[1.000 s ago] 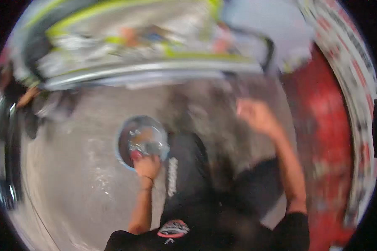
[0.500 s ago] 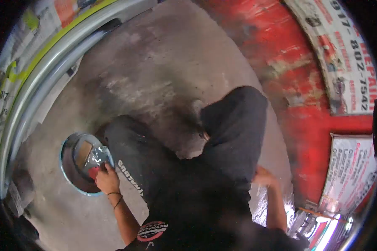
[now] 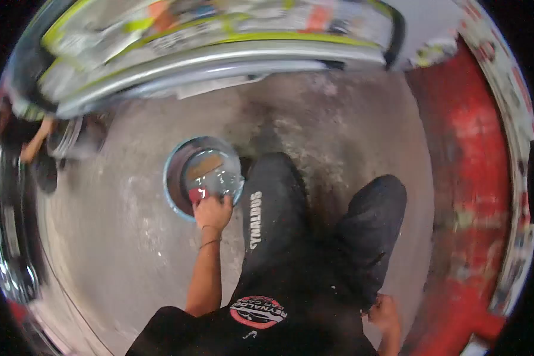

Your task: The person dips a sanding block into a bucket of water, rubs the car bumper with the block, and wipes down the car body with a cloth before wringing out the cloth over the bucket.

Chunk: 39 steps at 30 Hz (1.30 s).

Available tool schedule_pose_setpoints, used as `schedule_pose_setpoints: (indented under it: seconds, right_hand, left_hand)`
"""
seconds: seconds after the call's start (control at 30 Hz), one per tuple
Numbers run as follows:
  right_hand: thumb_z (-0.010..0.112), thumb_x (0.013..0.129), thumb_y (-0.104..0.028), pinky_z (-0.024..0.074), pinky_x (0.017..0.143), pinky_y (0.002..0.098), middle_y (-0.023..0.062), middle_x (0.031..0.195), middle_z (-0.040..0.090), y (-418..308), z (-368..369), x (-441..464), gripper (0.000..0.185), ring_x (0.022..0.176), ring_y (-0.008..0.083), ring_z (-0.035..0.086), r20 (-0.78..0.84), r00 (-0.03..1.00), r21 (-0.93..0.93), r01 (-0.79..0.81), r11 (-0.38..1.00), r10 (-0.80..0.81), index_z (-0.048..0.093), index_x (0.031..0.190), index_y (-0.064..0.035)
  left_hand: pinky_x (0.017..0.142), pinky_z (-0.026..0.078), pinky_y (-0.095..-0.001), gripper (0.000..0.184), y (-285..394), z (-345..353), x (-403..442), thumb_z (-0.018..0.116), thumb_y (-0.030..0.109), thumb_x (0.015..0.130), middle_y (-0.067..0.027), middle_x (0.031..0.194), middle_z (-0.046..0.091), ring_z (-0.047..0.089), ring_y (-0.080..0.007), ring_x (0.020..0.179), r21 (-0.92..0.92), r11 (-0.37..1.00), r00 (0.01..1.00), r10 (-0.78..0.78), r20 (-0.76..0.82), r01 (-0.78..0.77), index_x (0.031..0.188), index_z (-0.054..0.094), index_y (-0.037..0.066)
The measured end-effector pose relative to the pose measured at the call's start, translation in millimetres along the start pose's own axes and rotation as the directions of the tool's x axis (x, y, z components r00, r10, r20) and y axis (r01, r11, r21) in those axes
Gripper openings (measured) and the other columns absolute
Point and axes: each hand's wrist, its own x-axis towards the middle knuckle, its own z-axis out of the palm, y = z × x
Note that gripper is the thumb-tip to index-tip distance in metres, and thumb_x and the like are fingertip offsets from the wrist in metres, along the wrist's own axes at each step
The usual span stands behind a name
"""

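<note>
A round bucket (image 3: 173, 202) with a light blue rim stands on the floor in front of me, left of my knee. Water and a flat tan piece (image 3: 205, 167) are inside it. My left hand (image 3: 213, 212) reaches over the near rim, its fingers closed on a small red object (image 3: 195, 194) that I cannot identify. Low beside my right thigh is my right hand (image 3: 385, 312), with its fingers curled; whether anything is in them is hidden.
A car side (image 3: 219, 56) covered with taped paper spans the top. Another person's arm (image 3: 37, 139) shows at the far left, near a dark container (image 3: 80, 136). A red wall (image 3: 466, 196) runs along the right.
My view has swung back from the red wall toward the car. Since the first frame, my right hand has come down from in front of me to beside my thigh.
</note>
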Motion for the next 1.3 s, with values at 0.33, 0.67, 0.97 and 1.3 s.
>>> schedule_pose_setpoints:
  seconds: [0.33, 0.67, 0.97, 1.3]
  right_hand:
    - [0.065, 0.096, -0.009, 0.0392, 0.051, 0.0240, 0.0014, 0.081, 0.071, -15.0, 33.8, 109.5, 0.014, 0.061, 0.0084, 0.058, -0.544, 0.830, 0.723, 0.388, 0.572, 0.124, 0.075, 0.104, -0.0034]
    - [0.062, 0.101, -0.022, 0.0510, 0.064, 0.0340, 0.0025, 0.090, 0.071, -0.9, -10.5, 179.2, 0.022, 0.076, 0.0141, 0.063, -0.205, 0.941, 0.387, 0.330, 0.861, -0.268, 0.074, 0.104, -0.0038]
    - [0.067, 0.091, -0.006, 0.0409, 0.056, 0.0367, -0.0020, 0.069, 0.056, -57.1, 5.5, 232.4, 0.018, 0.067, 0.0108, 0.048, -0.514, 0.630, 0.299, 0.768, 0.567, -0.582, 0.064, 0.077, 0.0047]
    - [0.053, 0.086, 0.005, 0.0516, 0.089, 0.0450, 0.0282, 0.114, 0.069, -14.6, 22.2, 349.8, 0.033, 0.107, 0.0345, 0.067, -0.369, 0.661, -0.310, 0.575, 0.757, -0.653, 0.066, 0.115, 0.0053]
  left_hand:
    - [0.105, 0.046, -0.0483, 0.053, -18.0, 9.4, -0.8, 0.059, 0.057, 0.095, -0.0155, 0.085, 0.078, 0.074, -0.0334, 0.091, -0.301, 0.954, 0.965, -0.096, -0.243, 0.019, 0.096, 0.081, 0.008]
    - [0.084, 0.055, -0.0307, 0.039, 43.7, -77.3, 26.3, 0.064, 0.037, 0.104, -0.0055, 0.096, 0.075, 0.071, -0.0151, 0.090, -0.930, 0.198, 0.946, 0.169, -0.279, -0.309, 0.116, 0.072, 0.001]
    - [0.077, 0.055, -0.0519, 0.041, 236.9, 23.6, -43.8, 0.070, 0.044, 0.092, -0.0195, 0.092, 0.076, 0.073, -0.0394, 0.091, -0.221, 0.527, 0.386, 0.797, 0.464, -0.821, 0.096, 0.078, 0.004]
    - [0.077, 0.053, -0.0552, 0.031, 212.1, 7.3, -24.7, 0.066, 0.033, 0.094, -0.0203, 0.088, 0.071, 0.069, -0.0446, 0.091, -0.439, 0.413, 0.543, 0.808, -0.228, -0.798, 0.085, 0.070, 0.004]
